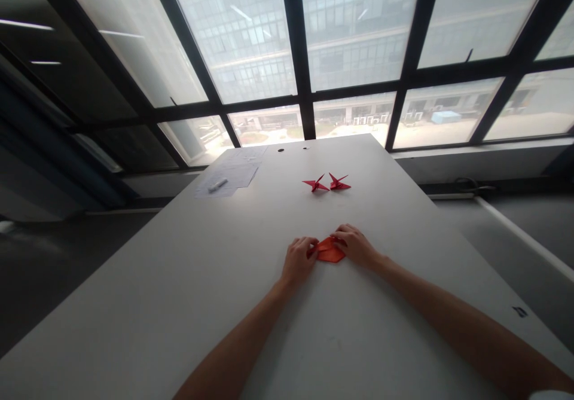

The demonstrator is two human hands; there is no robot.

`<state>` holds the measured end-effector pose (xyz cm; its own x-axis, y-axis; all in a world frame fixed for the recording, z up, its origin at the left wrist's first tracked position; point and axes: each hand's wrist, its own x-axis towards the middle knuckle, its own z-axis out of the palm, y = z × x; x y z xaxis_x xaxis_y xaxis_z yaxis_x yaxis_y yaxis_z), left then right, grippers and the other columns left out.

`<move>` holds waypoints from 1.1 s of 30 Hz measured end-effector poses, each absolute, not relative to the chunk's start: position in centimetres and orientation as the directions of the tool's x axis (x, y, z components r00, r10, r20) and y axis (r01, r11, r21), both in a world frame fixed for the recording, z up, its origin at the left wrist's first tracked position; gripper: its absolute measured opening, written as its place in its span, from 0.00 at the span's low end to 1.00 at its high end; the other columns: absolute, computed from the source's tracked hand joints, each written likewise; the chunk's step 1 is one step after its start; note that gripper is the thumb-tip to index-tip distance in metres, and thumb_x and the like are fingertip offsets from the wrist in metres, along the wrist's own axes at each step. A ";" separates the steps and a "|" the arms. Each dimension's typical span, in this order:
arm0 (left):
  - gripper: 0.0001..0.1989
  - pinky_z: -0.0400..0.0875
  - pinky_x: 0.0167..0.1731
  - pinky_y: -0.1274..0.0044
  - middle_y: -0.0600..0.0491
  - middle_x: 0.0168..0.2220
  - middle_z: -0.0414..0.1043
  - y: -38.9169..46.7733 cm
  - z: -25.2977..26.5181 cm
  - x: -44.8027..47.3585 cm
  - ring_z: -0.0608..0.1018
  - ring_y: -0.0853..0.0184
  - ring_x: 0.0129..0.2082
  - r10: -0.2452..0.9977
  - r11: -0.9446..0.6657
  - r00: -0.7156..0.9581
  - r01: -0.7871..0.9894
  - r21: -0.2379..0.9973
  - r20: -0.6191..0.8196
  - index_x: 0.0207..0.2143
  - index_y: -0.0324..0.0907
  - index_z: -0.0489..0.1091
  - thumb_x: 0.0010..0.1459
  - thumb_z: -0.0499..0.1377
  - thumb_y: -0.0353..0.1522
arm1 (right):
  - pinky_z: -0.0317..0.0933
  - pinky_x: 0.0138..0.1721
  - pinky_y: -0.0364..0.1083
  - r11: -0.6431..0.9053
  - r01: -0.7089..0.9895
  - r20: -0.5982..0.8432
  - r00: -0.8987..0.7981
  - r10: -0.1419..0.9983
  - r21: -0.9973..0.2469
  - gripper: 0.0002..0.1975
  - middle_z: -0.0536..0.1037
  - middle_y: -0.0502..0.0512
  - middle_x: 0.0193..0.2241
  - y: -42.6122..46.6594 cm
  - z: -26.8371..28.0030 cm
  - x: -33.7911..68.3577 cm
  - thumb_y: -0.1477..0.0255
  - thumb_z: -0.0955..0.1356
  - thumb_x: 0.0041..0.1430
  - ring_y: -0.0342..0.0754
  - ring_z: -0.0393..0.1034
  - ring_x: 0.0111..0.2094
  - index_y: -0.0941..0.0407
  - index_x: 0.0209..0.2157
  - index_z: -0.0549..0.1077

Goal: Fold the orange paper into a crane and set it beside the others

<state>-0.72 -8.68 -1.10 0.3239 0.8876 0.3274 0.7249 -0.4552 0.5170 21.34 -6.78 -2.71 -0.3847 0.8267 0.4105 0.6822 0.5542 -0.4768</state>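
A small folded piece of orange-red origami paper [330, 253] lies on the white table between my two hands. Curled fingers of my left hand [299, 261] pinch its left corner. My right hand [356, 246] grips the upper right edge, its fingertips covering part of the paper. Both hands are closed on the paper, close to the tabletop. Beyond them stand two red paper cranes side by side, a left crane [316, 185] and a right crane [339, 183], with pointed wings and necks raised.
The long white table [188, 286] reaches toward tall windows [350, 35]. Printed sheets [237, 170] lie at its far left, with a white marker-like stick [218, 185] on them. A small dark mark [520, 311] shows near the right edge, and a cable hole [280, 150] at the far end.
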 end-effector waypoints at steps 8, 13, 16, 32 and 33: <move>0.09 0.68 0.48 0.71 0.52 0.41 0.75 -8.6 -1.5 -0.9 0.74 0.63 0.43 0.873 -0.486 0.363 0.705 0.516 0.326 0.39 0.48 0.79 0.60 0.59 0.30 | 0.61 0.47 0.48 0.570 0.689 0.409 -0.408 0.816 -0.449 0.09 0.76 0.55 0.37 -7.0 -2.4 21.5 0.76 0.66 0.62 0.50 0.68 0.42 0.53 0.38 0.79; 0.09 0.69 0.49 0.70 0.52 0.41 0.75 -8.6 -1.5 -0.9 0.74 0.63 0.44 0.874 -0.481 0.348 0.722 0.498 0.340 0.38 0.47 0.79 0.62 0.58 0.32 | 0.60 0.47 0.48 0.565 0.714 0.405 -0.412 0.816 -0.413 0.10 0.75 0.55 0.38 -7.2 -2.1 22.0 0.75 0.65 0.64 0.50 0.67 0.42 0.52 0.38 0.79; 0.13 0.69 0.50 0.68 0.50 0.45 0.75 -8.8 -0.9 -0.9 0.74 0.62 0.46 0.876 -0.462 0.297 0.743 0.483 0.381 0.46 0.46 0.76 0.64 0.54 0.29 | 0.60 0.46 0.48 0.560 0.724 0.409 -0.405 0.818 -0.403 0.10 0.75 0.56 0.38 -7.3 -2.1 22.1 0.74 0.65 0.64 0.50 0.68 0.42 0.52 0.39 0.79; 0.34 0.48 0.67 0.60 0.44 0.70 0.43 -12.0 -1.8 1.1 0.47 0.56 0.70 0.739 -0.671 0.665 0.715 0.196 0.108 0.69 0.38 0.45 0.68 0.43 0.48 | 0.58 0.56 0.53 0.493 0.779 0.457 -0.303 0.836 -0.386 0.18 0.73 0.59 0.54 -7.1 -2.4 22.7 0.75 0.62 0.66 0.53 0.65 0.55 0.52 0.55 0.72; 0.35 0.48 0.67 0.59 0.44 0.70 0.43 -11.9 -2.0 1.1 0.47 0.56 0.70 0.745 -0.665 0.657 0.722 0.193 0.111 0.69 0.38 0.45 0.67 0.43 0.48 | 0.56 0.59 0.54 0.540 0.750 0.445 -0.363 0.819 -0.382 0.19 0.71 0.59 0.58 -7.2 -2.4 22.7 0.74 0.62 0.67 0.53 0.62 0.59 0.51 0.57 0.70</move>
